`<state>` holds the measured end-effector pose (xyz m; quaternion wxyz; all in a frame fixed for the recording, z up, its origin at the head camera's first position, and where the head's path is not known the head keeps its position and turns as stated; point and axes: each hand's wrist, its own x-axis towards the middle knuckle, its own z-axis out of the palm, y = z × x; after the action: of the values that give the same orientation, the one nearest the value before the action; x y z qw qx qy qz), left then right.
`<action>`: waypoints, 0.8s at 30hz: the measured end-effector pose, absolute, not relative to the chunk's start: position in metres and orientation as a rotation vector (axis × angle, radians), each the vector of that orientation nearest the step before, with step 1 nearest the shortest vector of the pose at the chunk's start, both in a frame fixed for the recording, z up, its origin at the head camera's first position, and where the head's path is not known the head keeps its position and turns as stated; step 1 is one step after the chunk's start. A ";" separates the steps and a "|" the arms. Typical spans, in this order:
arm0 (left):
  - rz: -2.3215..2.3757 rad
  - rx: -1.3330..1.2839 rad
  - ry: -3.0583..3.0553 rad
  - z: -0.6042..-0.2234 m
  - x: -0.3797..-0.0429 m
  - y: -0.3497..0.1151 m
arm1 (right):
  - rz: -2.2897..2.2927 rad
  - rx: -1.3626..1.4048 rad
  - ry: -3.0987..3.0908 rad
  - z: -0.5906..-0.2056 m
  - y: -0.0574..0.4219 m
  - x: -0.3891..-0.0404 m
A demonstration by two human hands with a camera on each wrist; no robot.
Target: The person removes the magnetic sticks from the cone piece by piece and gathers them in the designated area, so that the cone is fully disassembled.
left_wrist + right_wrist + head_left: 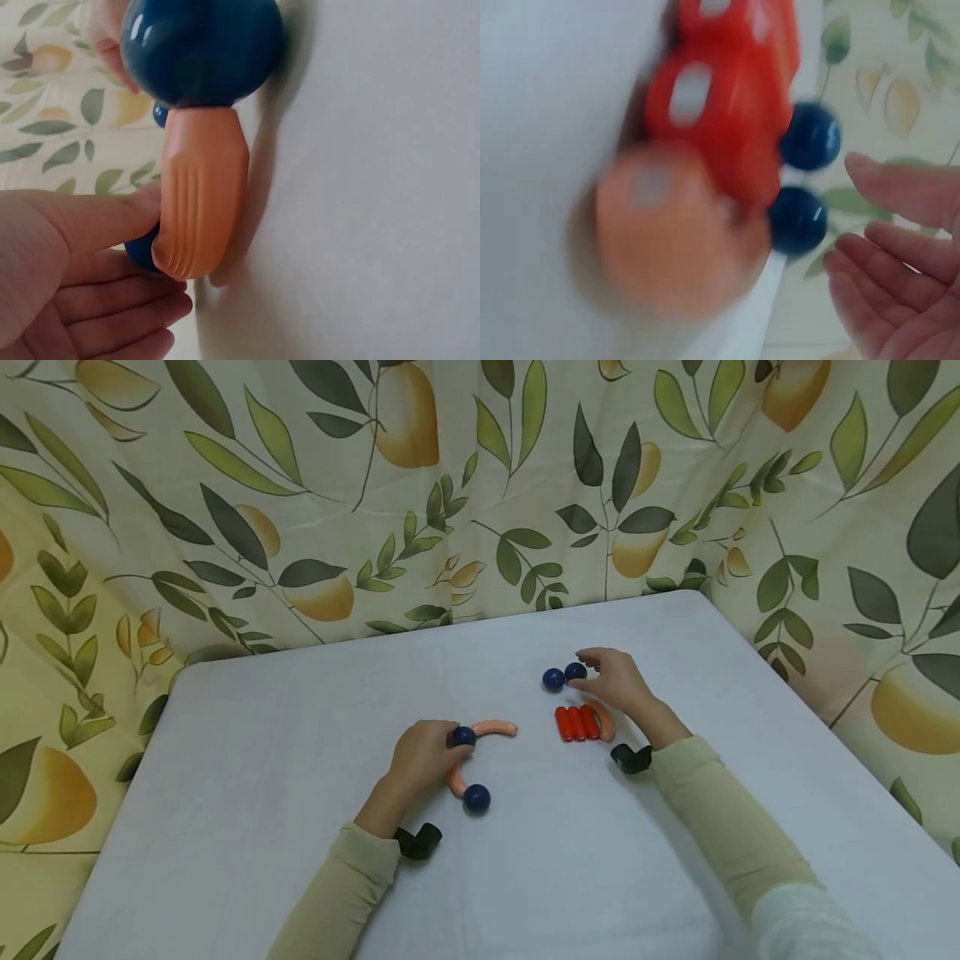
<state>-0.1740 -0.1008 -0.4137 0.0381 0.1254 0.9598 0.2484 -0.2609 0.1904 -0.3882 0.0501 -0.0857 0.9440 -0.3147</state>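
My left hand (425,753) pinches a shiny blue ball (464,737) between thumb and fingers. One curved orange rod (495,727) reaches right from that ball. Another curved orange rod (201,191) runs toward the near side and meets a second blue ball (477,798). Farther back, my right hand (615,678) spreads thumb and fingers around the side of a blue ball (575,671); the right wrist view shows a gap between fingertips and ball. Beside that ball lies another blue ball (553,680).
Three short red rods (576,723) lie side by side below my right hand, with a curved orange rod (606,723) against them. A white cloth covers the table (247,760). Behind it hangs a leaf-and-fruit patterned curtain (465,527). Black wrist cameras (420,842) sit under both wrists.
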 end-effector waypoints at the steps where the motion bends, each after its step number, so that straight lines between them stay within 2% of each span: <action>1: 0.760 0.390 2.956 -0.414 -0.174 -0.100 | -0.986 -0.265 2.871 -0.388 0.186 -0.258; 11: 0.774 0.437 2.927 -0.414 -0.182 -0.093 | -1.040 -0.564 2.819 -0.393 0.150 -0.231; 24: 0.841 0.614 2.772 -0.416 -0.203 -0.099 | -0.975 -0.582 2.648 -0.402 0.114 -0.215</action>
<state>-0.2034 -0.0988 -0.4165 0.0901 0.2066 0.9323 0.2829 -0.2152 0.1138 -0.4016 0.1299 -0.2004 0.9113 -0.3355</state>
